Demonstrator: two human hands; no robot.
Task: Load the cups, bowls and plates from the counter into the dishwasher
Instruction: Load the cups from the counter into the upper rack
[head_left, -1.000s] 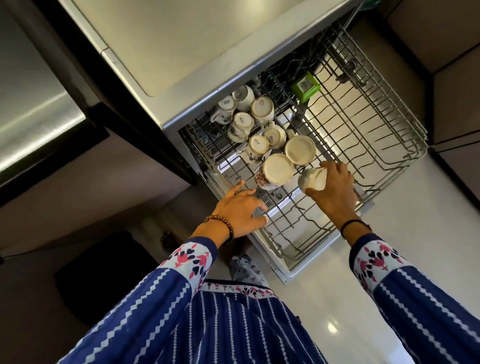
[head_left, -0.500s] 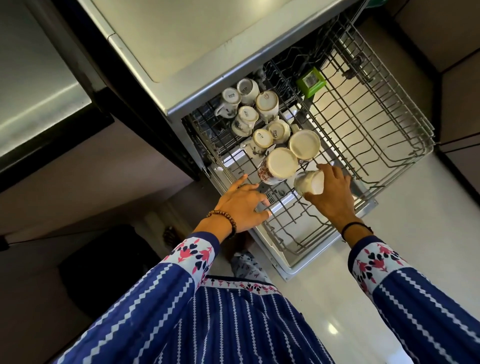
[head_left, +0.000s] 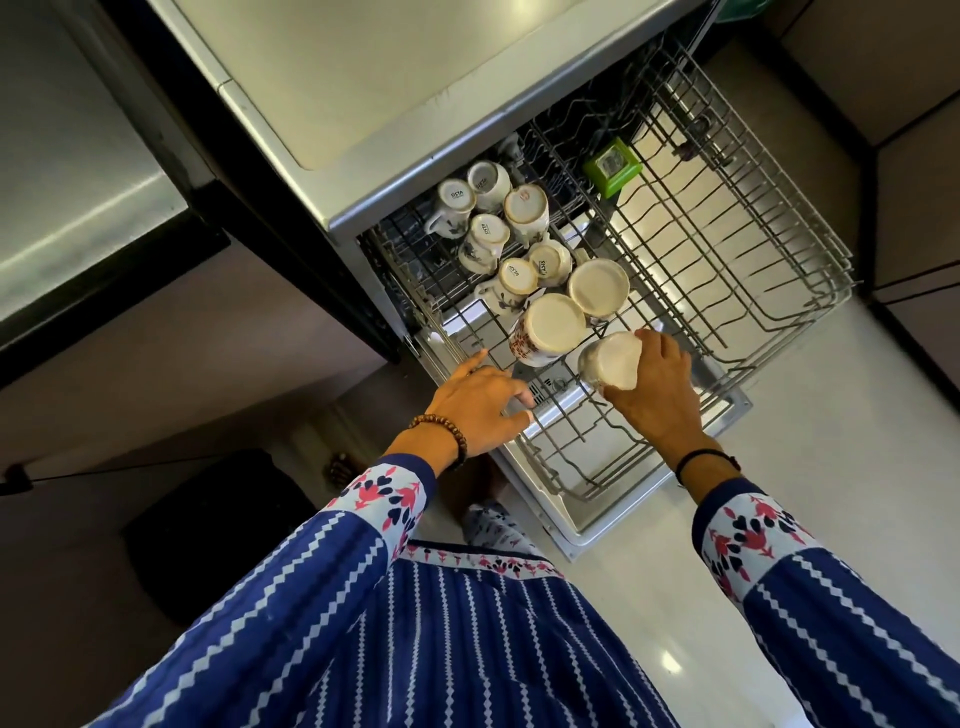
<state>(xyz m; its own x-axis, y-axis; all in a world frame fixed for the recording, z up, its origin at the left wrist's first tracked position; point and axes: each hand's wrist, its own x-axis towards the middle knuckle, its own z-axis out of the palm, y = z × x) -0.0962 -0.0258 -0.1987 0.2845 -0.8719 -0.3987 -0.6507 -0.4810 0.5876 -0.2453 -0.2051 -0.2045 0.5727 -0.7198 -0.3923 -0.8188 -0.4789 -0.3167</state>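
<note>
The right hand (head_left: 657, 387) curls its fingers and thumb round a pale cup (head_left: 609, 364). It holds the cup tipped over above the front part of the pulled-out rack (head_left: 779, 291) of the dishwasher (head_left: 415, 104). The cup's base faces the palm, and its side lies just beside a flowered mug (head_left: 551, 328) that stands upside down in the rack. Compared with 1 second ago, the cup sits lower and nearer the front edge, closer to that mug. Over the last 0.5 second it has barely shifted.

The left hand (head_left: 480, 408) holds nothing. Its fingers are spread and rest on the rack's front left rail, with the index finger straight and pointing toward the back. It lies in the same place as in both earlier views. A beaded bracelet (head_left: 441, 434) circles its wrist, and a dark band (head_left: 701, 460) circles the right wrist.

Behind the flowered mug, 7 more cups (head_left: 488, 236) stand upside down in the left part of the rack. 1 wide one sits just beside the mug, and 6 smaller ones cluster toward the back. Their number and places match the earlier views. A green box (head_left: 612, 166) sits on the wires near the back, in the middle of the rack. Blue striped sleeves (head_left: 311, 597) with white zigzag lines cover both arms.
</note>
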